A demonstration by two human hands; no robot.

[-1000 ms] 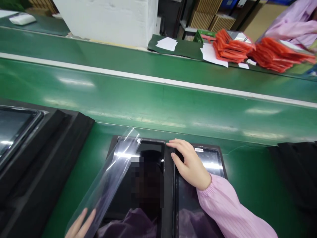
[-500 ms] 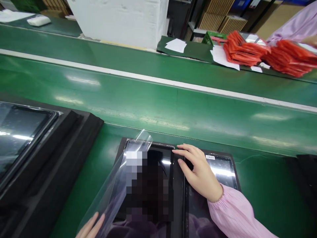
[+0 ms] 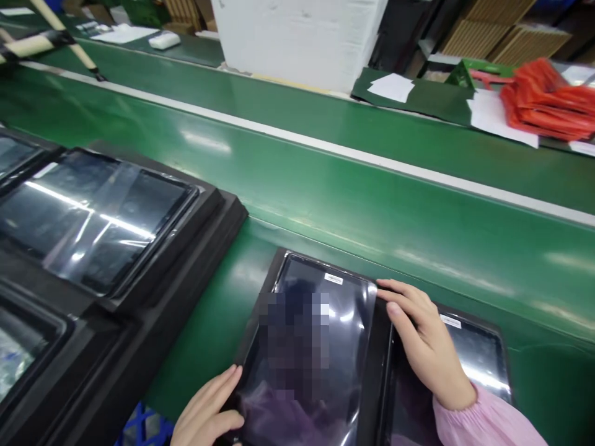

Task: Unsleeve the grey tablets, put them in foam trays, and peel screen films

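Note:
A flat display panel [image 3: 346, 353] with a glossy dark screen and a small white label near its top lies in a black foam tray [image 3: 274, 272]. A clear film covers its face. My left hand [image 3: 209, 406] rests along the panel's left edge, fingers stretched and thumb apart. On the upper right corner lie the fingertips of my right hand [image 3: 425, 337], spread and holding nothing. Beneath that hand and wrist, a second labelled panel [image 3: 478, 350] sits in the right side of the tray, partly hidden.
To the left, more screens [image 3: 106, 217] lie in stacked black foam trays [image 3: 195, 266]. The green bench [image 3: 302, 179] has a white strip [image 3: 260, 127] along it. Behind stand a white box [image 3: 297, 43], papers [image 3: 393, 87] and red pouches [image 3: 548, 102]. A blue crate [image 3: 142, 424] shows below.
The clear film, lifted at the left before, now lies flat on the panel, with its label on top. My left hand has come to the panel's edge. The view has shifted left.

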